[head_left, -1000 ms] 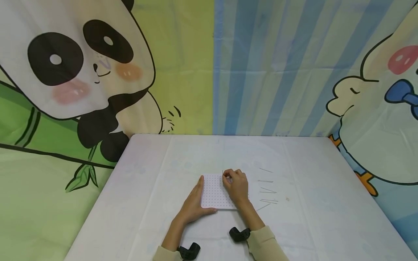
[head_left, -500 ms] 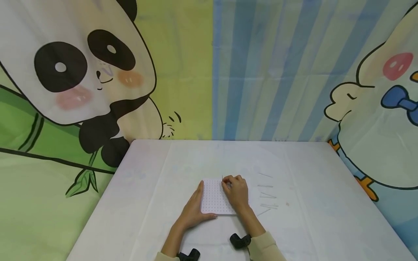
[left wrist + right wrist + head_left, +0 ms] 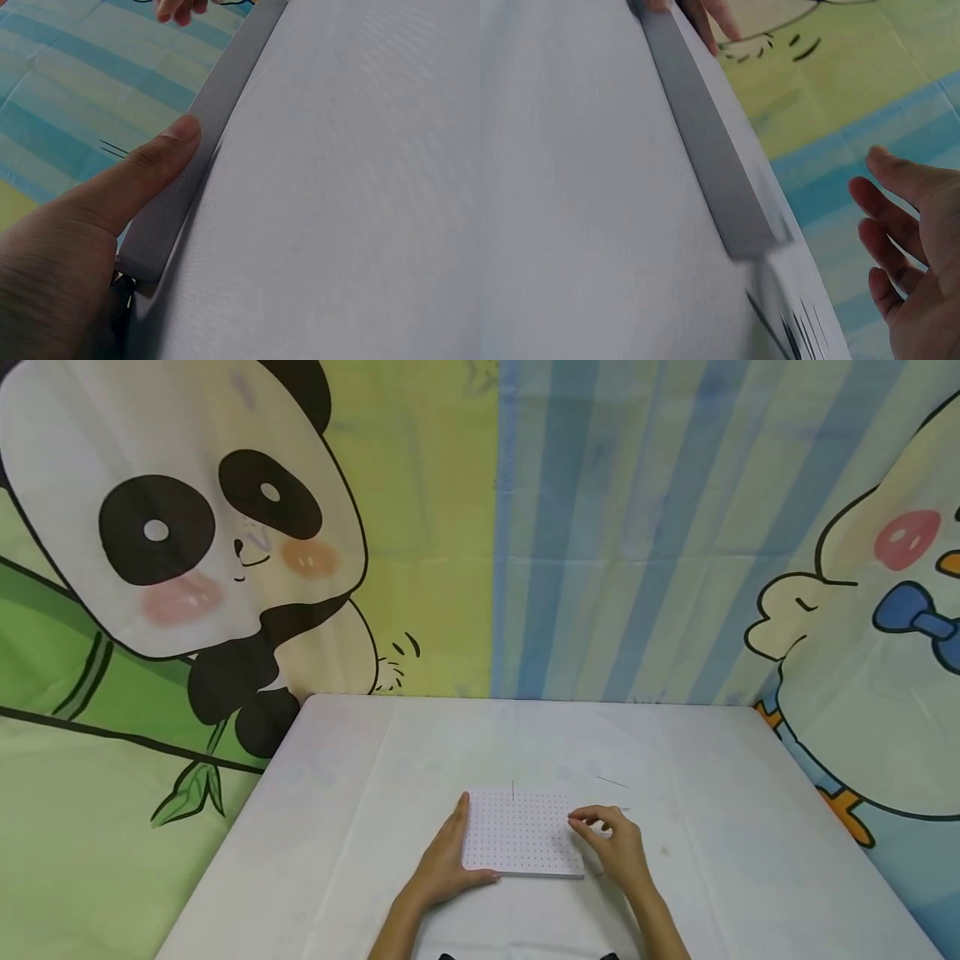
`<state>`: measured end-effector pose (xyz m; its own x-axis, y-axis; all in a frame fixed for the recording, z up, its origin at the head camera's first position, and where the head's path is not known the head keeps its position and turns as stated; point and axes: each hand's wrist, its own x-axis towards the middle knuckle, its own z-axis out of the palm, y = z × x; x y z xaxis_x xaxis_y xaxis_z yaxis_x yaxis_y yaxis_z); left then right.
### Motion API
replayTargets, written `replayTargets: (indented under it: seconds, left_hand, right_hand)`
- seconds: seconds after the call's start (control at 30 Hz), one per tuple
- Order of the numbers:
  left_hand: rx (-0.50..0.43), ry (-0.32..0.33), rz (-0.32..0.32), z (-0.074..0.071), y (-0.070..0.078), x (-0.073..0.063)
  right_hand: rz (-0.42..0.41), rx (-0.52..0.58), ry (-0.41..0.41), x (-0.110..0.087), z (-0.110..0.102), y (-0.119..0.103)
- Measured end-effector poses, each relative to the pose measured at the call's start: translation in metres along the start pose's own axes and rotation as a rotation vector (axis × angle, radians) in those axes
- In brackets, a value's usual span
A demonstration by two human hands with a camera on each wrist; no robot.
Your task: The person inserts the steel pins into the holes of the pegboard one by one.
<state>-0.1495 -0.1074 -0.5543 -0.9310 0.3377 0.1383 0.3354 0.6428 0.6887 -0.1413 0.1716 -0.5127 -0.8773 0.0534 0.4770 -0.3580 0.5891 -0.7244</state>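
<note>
A white pegboard (image 3: 517, 835) with a grid of small holes lies on the table. Near its back edge one thin dark rod (image 3: 513, 790) stands upright. My left hand (image 3: 444, 856) steadies the board's near left corner, its fingers straight along the left side. In the left wrist view the thumb (image 3: 161, 157) presses the front side face. Just off the board's right edge is my right hand (image 3: 618, 847), fingers loosely bent; the right wrist view shows a gap between thumb and fingers and nothing held.
Loose thin rods (image 3: 799, 330) lie on the white table (image 3: 360, 860) to the right of the board. One rod (image 3: 612, 782) lies farther back, and the right hand covers others. A printed cartoon curtain (image 3: 435, 568) rises behind the table.
My right hand has let go of the thin rod at the board's back edge and moved right, off the board. The rod now stands alone. My left hand keeps its place at the board.
</note>
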Motion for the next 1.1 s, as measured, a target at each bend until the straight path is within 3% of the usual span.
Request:
replayTargets:
  seconds: [0.13,0.3,0.4,0.63,1.1]
  left_hand:
    - [0.008,0.0,0.005,-0.001,0.0,0.001]
    - [0.002,0.015,0.008,-0.003,-0.001,0.003]
    - [-0.005,0.006,0.003,-0.002,-0.002,0.004]
    - [0.002,-0.009,-0.002,0.0,-0.002,0.002]
    - [0.0,-0.004,0.002,0.001,-0.002,0.001]
  right_hand:
    - [0.105,-0.069,-0.082,-0.015,-0.035,0.019]
    - [0.165,-0.099,-0.193,-0.028,-0.052,0.041]
    - [0.115,-0.108,-0.226,-0.032,-0.053,0.049]
    - [-0.094,-0.14,-0.227,-0.039,-0.046,0.056]
    - [-0.163,-0.176,-0.215,-0.039,-0.046,0.055]
